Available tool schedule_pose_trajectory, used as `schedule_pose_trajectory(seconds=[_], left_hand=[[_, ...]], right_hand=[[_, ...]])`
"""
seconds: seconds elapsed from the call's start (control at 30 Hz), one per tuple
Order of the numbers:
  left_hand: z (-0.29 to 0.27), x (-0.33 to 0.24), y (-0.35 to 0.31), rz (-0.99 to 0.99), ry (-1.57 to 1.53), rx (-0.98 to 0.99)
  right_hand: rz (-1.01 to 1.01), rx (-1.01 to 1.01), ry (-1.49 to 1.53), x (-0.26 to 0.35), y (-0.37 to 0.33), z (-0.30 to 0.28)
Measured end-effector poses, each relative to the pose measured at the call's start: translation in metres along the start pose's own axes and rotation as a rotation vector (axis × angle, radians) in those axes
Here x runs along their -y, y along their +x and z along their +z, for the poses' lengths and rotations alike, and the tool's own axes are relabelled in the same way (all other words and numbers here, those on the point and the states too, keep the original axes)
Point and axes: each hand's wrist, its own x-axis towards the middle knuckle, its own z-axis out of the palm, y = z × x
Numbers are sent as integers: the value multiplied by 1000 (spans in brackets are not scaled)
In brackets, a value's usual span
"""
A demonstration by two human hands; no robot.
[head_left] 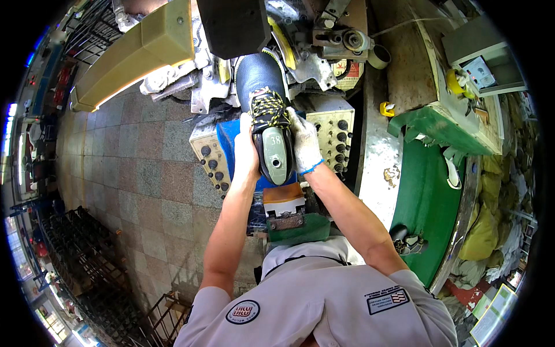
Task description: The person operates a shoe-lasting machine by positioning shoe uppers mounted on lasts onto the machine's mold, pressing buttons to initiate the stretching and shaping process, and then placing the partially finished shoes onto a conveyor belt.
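Observation:
A dark blue shoe upper with yellow-and-black laces [264,87] sits on a grey last, toe pointing away from me into a machine [312,46]. My bare left hand [245,151] grips the shoe's left side near the heel. My right hand [304,141], in a white glove with a blue cuff, holds its right side. The grey top of the last [275,156] shows between the two hands.
Control panels with black knobs flank the shoe at left [211,159] and right [335,136]. A green conveyor surface [425,196] with a metal rim curves along my right. Black wire racks [81,254] stand on the tiled floor at lower left. A beige machine arm [133,52] reaches out at upper left.

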Motion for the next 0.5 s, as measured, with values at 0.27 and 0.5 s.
schedule_pose_trajectory(seconds=[0.27,0.5], left_hand=[[0,-8,4,-27,-9,-17],[-13,18,19,134,-40,130]], right_hand=[[111,-81,38,3,-2,13],[-127,-70,-129,-30,9,-9]])
